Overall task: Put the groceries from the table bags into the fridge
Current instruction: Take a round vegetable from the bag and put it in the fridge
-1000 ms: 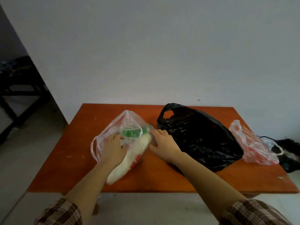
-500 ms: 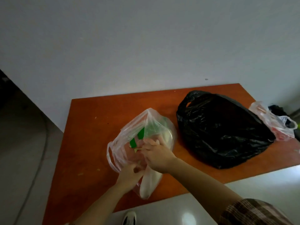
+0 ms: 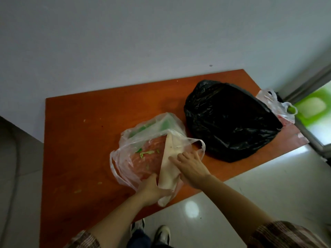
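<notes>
Head view: both forearms reach in from the bottom edge, plaid cuffs pushed up. Left hand (image 3: 153, 189) sits at the near end of a pale, tapered, smooth-skinned vegetable (image 3: 169, 169), thumb and fingers wrapped around that blunt end — a closed grip on it. Right hand (image 3: 192, 168) lies palm-down with fingers spread flat over the vegetable's middle and the plastic there; it presses rather than clasps, so it is not closed on anything.

The vegetable lies half inside a thin, crinkled, translucent plastic bag (image 3: 143, 140), narrow tip pointing away from the person, blunt end sticking out over the near table edge. Green packaging shows through the bag's far side; small green scraps and red print show nearer the middle.

The bag rests on a smooth orange-brown wooden table (image 3: 80, 140) against a plain white wall (image 3: 143, 42). Just right of it — a bulky, glossy, wrinkled black plastic bag (image 3: 231, 120), touching or nearly touching. Behind that, at the table's far right corner, a small clear bag with red print (image 3: 279, 108), partly hidden. Shoes (image 3: 162, 233) show on the shiny tiled floor (image 3: 250, 185) below.
</notes>
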A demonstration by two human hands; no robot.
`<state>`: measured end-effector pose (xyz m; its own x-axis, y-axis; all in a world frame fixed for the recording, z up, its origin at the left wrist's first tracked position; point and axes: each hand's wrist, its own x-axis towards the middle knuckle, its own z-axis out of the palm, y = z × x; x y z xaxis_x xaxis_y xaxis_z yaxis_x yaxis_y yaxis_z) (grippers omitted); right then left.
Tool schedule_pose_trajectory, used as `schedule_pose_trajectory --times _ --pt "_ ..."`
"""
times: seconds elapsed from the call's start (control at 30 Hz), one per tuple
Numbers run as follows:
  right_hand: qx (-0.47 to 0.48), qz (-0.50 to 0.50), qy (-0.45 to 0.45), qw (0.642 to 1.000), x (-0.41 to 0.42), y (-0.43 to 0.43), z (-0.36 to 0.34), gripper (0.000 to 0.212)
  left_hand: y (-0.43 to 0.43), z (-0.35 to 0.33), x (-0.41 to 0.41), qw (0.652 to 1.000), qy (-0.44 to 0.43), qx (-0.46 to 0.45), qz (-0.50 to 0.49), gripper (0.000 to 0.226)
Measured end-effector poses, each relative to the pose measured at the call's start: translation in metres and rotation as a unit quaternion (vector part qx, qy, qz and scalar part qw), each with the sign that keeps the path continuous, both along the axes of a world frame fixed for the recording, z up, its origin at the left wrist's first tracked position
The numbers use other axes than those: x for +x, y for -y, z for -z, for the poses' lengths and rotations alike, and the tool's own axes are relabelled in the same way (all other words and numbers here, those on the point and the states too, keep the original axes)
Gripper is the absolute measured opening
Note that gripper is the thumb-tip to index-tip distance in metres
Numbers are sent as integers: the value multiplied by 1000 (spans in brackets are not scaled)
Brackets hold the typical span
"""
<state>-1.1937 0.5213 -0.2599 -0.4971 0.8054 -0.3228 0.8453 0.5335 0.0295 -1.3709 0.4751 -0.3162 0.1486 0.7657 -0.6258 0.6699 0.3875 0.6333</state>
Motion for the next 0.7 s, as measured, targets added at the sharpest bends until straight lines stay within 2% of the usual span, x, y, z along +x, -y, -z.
schedule_pose_trajectory --times 0.07,0.17,0.27,0.4,0.47,0.53,0.57,0.63,0.67,0.7 --pt "0 10 -11 1000 3 3 3 68 -1 -10 -3 1000 -9 10 1 84" --pt "54 -14 -33 998 4 4 5 73 -11 -38 -14 1000 -13 21 16 70" --pt "85 -33 -91 992 1 -3 -9 71 -31 -80 -25 997 -23 50 46 47" --pt "93 -44 -187 977 -9 -19 -31 69 -58 -145 -27 979 -96 153 99 38" --pt "79 3 -236 969 -12 -29 -39 66 -67 -171 -23 969 -109 196 100 35" --pt "88 65 -278 954 -11 -38 -47 66 -77 -187 -21 969 -63 230 57 34" --pt "92 99 -300 944 -8 -43 -52 67 -83 -190 -23 972 -8 234 19 31" --pt "78 163 -373 910 -2 -50 -64 68 -91 -189 -28 969 135 195 -70 24" --pt "64 195 -409 889 1 -54 -69 68 -93 -185 -28 965 175 168 -99 25" --pt "50 224 -436 870 3 -58 -75 67 -93 -177 -27 967 176 156 -103 27"
